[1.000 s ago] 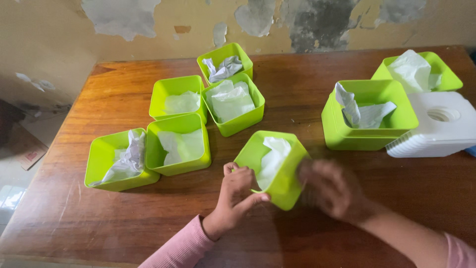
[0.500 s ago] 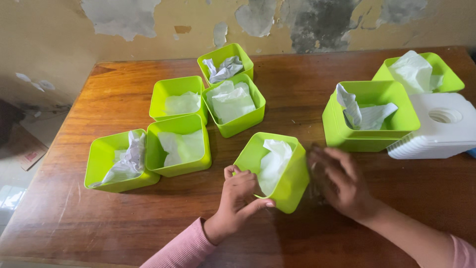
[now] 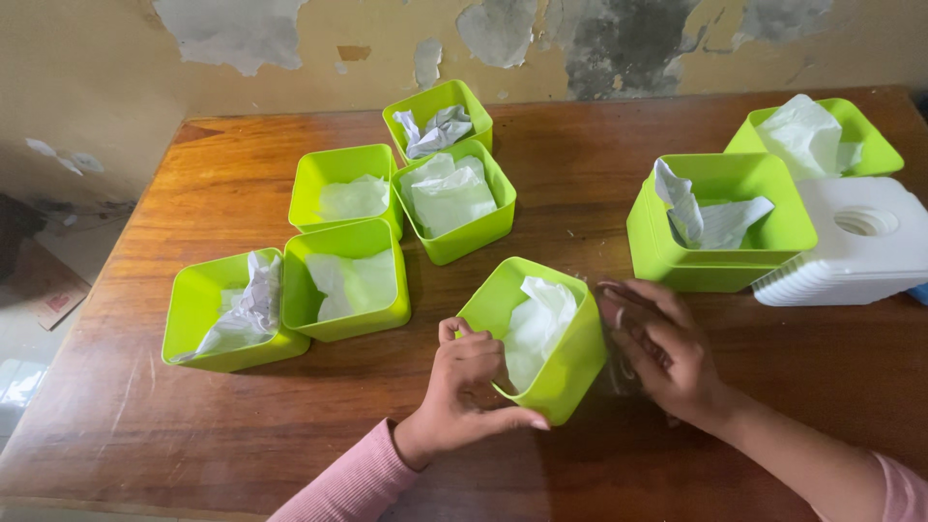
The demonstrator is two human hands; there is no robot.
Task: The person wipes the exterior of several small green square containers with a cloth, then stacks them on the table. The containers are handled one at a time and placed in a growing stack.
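My left hand [image 3: 471, 377] grips the near rim of a lime green square box [image 3: 570, 362] that is tilted toward me on the wooden table [image 3: 242, 425]. White tissue paper [image 3: 536, 324] lies inside it. My right hand [image 3: 662, 348] rests against the box's right side with its fingers spread, over something clear that I cannot make out.
Five more green boxes with white paper stand at the left and middle, the nearest [image 3: 346, 280] just left of my hands. At the right are a stack of green boxes [image 3: 720, 227], another green box [image 3: 822, 135] and a stack of white lids [image 3: 855, 242]. A peeling wall runs behind.
The box has shifted slightly toward me under my left hand. My right hand has moved off the box's near side and settled against its right side, fingers spread.
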